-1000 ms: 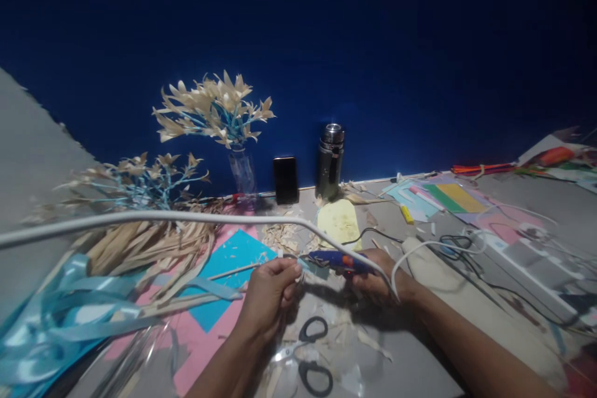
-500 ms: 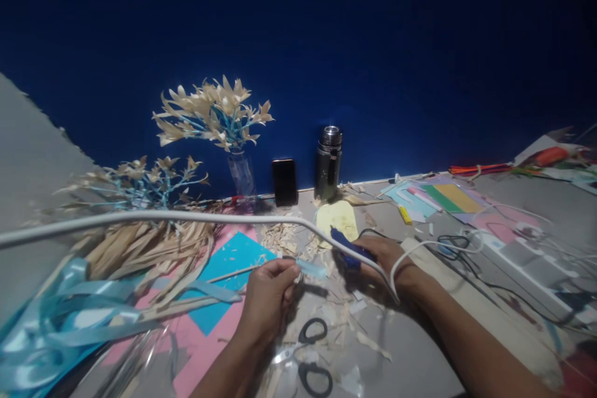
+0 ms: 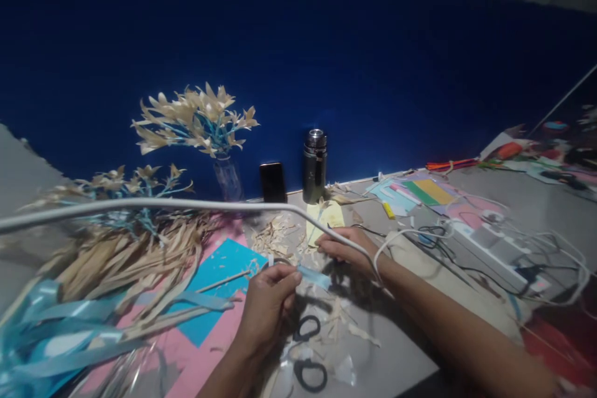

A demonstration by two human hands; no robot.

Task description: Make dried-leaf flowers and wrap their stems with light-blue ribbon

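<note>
My left hand (image 3: pixel 273 292) pinches a short strip of light blue ribbon (image 3: pixel 313 276), which sticks out to the right past the fingertips. Ahead and to the right, my right hand (image 3: pixel 346 245) reaches palm down to the edge of a yellow sheet (image 3: pixel 336 214). Its fingers are close together and bent at the tips; a small dark blue bit shows beside them, but what they grip is hidden. Black-handled scissors (image 3: pixel 310 375) lie below, between my forearms. Pale husk scraps (image 3: pixel 273 237) are scattered around both hands.
A white cable (image 3: pixel 186 204) crosses in front of my right hand. Left are dried husk strips (image 3: pixel 125 255), blue ribbon (image 3: pixel 79 311) and blue paper (image 3: pixel 224 261). Behind stand a flower vase (image 3: pixel 228 179), a phone (image 3: pixel 273 182) and a flask (image 3: pixel 315 168). A power strip (image 3: pixel 485 252) lies right.
The dark blue tool seen in my right hand is now almost wholly out of sight, and that hand has moved forward onto the yellow sheet's edge. My left hand keeps the ribbon. The view has shifted right.
</note>
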